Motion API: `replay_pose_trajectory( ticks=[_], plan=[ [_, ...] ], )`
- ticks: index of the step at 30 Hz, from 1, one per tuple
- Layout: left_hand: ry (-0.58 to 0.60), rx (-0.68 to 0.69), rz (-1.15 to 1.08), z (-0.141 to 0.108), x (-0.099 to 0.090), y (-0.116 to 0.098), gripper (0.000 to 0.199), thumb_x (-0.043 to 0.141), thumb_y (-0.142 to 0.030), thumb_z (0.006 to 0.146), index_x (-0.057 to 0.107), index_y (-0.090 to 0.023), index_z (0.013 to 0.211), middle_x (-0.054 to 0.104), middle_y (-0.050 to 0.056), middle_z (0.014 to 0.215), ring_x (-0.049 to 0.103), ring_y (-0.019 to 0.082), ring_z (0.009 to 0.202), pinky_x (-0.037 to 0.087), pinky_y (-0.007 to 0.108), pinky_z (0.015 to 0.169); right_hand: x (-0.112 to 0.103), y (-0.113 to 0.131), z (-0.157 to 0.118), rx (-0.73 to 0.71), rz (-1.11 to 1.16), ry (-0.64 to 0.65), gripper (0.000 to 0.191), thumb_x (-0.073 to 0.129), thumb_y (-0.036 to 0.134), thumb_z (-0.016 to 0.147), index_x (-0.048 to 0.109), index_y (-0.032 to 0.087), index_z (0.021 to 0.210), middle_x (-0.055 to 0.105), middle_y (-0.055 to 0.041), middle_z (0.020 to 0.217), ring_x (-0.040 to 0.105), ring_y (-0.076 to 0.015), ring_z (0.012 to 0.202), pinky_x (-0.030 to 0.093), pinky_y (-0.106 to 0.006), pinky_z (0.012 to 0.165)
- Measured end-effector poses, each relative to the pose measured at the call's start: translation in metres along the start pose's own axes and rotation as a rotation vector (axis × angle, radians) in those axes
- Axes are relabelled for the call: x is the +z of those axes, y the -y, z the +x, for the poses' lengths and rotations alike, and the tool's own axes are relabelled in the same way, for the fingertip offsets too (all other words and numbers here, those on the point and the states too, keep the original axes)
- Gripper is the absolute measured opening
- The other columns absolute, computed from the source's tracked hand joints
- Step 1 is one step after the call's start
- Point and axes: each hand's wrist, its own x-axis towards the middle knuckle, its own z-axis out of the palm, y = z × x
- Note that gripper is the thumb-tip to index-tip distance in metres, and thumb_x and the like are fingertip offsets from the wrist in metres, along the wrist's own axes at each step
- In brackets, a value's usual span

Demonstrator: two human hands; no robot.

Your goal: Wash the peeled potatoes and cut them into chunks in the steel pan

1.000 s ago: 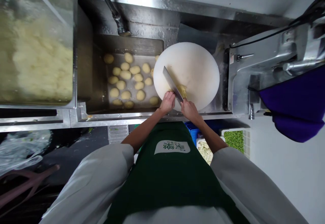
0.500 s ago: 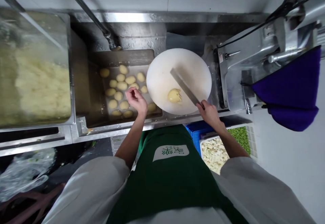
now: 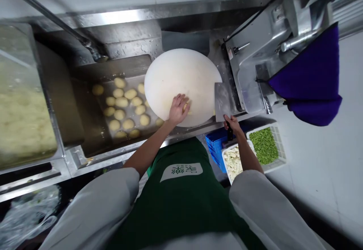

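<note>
On the round white cutting board (image 3: 184, 68), my left hand (image 3: 178, 109) has its fingers curled over a peeled potato (image 3: 185, 107), most of which is hidden beneath it. My right hand (image 3: 231, 124) grips the dark handle of a cleaver (image 3: 222, 101). The wide blade is turned flat toward the camera at the board's right edge, with a bit of yellow beside it. Several peeled potatoes (image 3: 121, 102) lie in the sink (image 3: 113, 68) left of the board.
A large metal container (image 3: 58, 129) of pale yellow pieces stands at the left. A faucet (image 3: 98, 55) reaches over the sink. At the right are a metal machine (image 3: 249, 72) and a purple cloth (image 3: 309, 80). Below sit baskets of chopped green (image 3: 263, 146) and whitish (image 3: 233, 161) food.
My left hand has moved from over the sink onto the potato on the board. My right hand has brought the cleaver to the board's right edge and turned its blade flat. The view has shifted.
</note>
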Motion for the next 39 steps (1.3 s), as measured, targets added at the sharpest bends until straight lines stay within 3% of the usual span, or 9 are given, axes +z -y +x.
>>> replay_pose_trajectory(
  ticks=[9,14,20,24,29,34,37,39],
  plan=[
    [-0.116,-0.119,-0.043,-0.006,0.003,-0.005,0.051,0.031,-0.050,0.104,0.060,-0.017,0.130,0.055,0.015,0.144,0.044,0.026,0.142,0.035,0.050,0.121,-0.020,0.014,0.017,-0.040,-0.067,-0.076,0.060,0.080,0.071,0.063,0.045,0.024,0.076,0.045,0.0113,0.043,0.039,-0.0059,0.033,0.032,-0.019,0.033],
    [-0.106,-0.179,-0.055,-0.009,0.001,-0.009,0.056,0.027,-0.051,0.104,0.056,-0.016,0.137,0.052,0.015,0.148,0.041,0.026,0.144,0.031,0.050,0.123,-0.031,0.029,0.034,0.016,-0.166,-0.049,0.059,0.083,0.068,0.062,0.050,0.022,0.079,0.049,0.0097,0.044,0.041,-0.0064,0.032,0.031,-0.019,0.031],
    [-0.122,-0.286,0.001,-0.012,0.011,-0.027,0.058,0.029,-0.052,0.103,0.051,-0.016,0.143,0.043,0.017,0.155,0.032,0.028,0.150,0.023,0.052,0.125,-0.022,0.027,0.030,0.032,-0.212,-0.013,0.057,0.081,0.068,0.064,0.050,0.022,0.078,0.050,0.0096,0.044,0.042,-0.0070,0.032,0.033,-0.019,0.031],
    [-0.093,-0.353,0.062,-0.011,0.024,-0.044,0.062,0.038,-0.056,0.100,0.050,-0.014,0.145,0.037,0.020,0.158,0.024,0.033,0.153,0.016,0.056,0.126,0.008,0.024,0.016,0.018,-0.215,-0.013,0.055,0.079,0.068,0.067,0.049,0.022,0.075,0.051,0.0083,0.045,0.044,-0.0079,0.033,0.035,-0.020,0.032],
    [-0.060,-0.403,0.129,-0.006,0.037,-0.064,0.072,0.048,-0.061,0.094,0.045,-0.016,0.150,0.030,0.018,0.162,0.016,0.037,0.154,0.010,0.060,0.125,0.067,0.021,-0.007,-0.012,-0.301,-0.058,0.045,0.067,0.061,0.081,0.046,0.023,0.069,0.053,0.0060,0.046,0.047,-0.0095,0.034,0.039,-0.021,0.034],
    [-0.033,-0.386,0.124,0.003,0.045,-0.071,0.068,0.050,-0.062,0.093,0.050,-0.021,0.146,0.027,0.014,0.164,0.014,0.038,0.154,0.012,0.061,0.125,0.123,0.017,-0.022,-0.095,-0.399,0.072,0.038,0.058,0.052,0.088,0.046,0.023,0.066,0.053,0.0038,0.044,0.050,-0.0122,0.035,0.041,-0.023,0.037],
    [-0.057,-0.331,0.079,0.004,0.037,-0.067,0.057,0.047,-0.056,0.097,0.055,-0.020,0.140,0.033,0.014,0.160,0.019,0.034,0.153,0.019,0.058,0.125,0.146,0.019,-0.027,-0.143,-0.444,0.112,0.036,0.056,0.049,0.088,0.043,0.025,0.065,0.053,0.0039,0.045,0.049,-0.0122,0.037,0.040,-0.023,0.040],
    [-0.115,-0.303,0.059,0.001,0.019,-0.063,0.050,0.041,-0.051,0.101,0.056,-0.020,0.137,0.035,0.013,0.158,0.024,0.031,0.152,0.025,0.055,0.125,0.163,0.024,-0.031,-0.189,-0.468,0.153,0.033,0.054,0.046,0.088,0.042,0.025,0.065,0.053,0.0042,0.046,0.049,-0.0116,0.039,0.041,-0.023,0.042]
  ],
)
